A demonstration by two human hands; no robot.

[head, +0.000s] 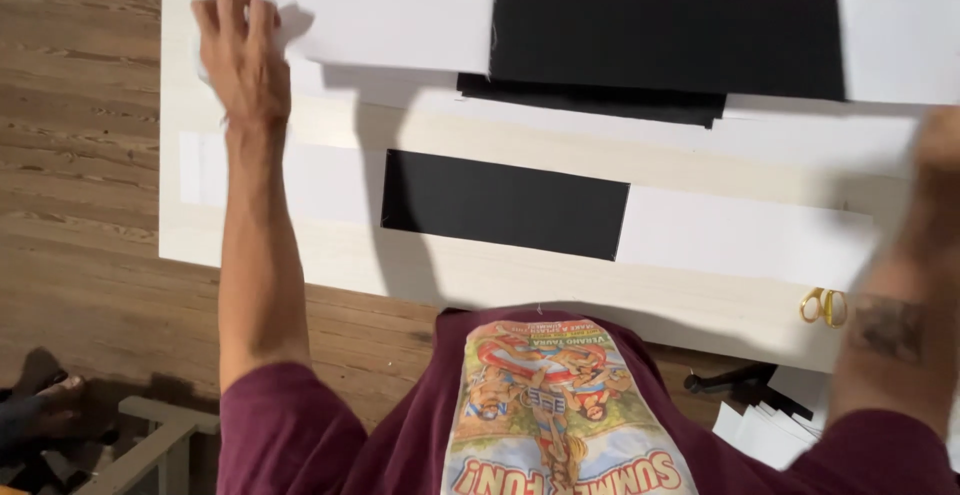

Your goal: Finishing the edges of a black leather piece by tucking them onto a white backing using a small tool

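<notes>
My left hand [240, 55] is closed on the crumpled left end of a long white strip [400, 15] that carries a black rectangle [665, 35]. The strip hangs lifted over the pale wooden table [520, 280] and casts a shadow on it. My right hand [940, 145], blurred and cut by the frame's right edge, meets the strip's right end. Under the lifted strip lies a second black piece [590, 103]. Nearer to me, another white strip [740, 240] with a black rectangle [505, 203] lies flat on the table.
Gold-handled scissors [823, 305] lie at the table's near right corner. White sheets [770, 425] and a black object [745, 380] are on the wooden floor [80, 155] at lower right. A pale wooden frame [150, 445] stands at lower left.
</notes>
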